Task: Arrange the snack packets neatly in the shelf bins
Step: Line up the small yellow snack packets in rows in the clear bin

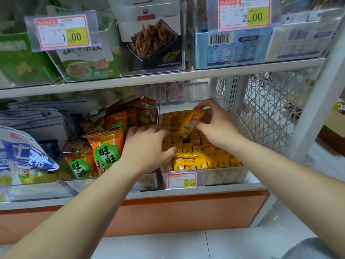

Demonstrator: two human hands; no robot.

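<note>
Packet [190, 122] in the air! The right hand [214, 126] pinches one yellow packet between thumb and fingertips, tilted, just above the yellow bin [239, 118] at centre right. The left hand [149, 148] reaches in palm down at that bin's left edge, fingers stretched forward and blurred, with nothing visibly held. This looks like the placing step: the next move calls for a gap in the rows and the packet set down square with its neighbours. That bin holds small yellow packets [196, 161], tidy at the front and looser mid-bin. Just left, the orange bin [104, 185] holds orange packets [109, 146], upright but leaning unevenly, so it needs straightening too.
</note>
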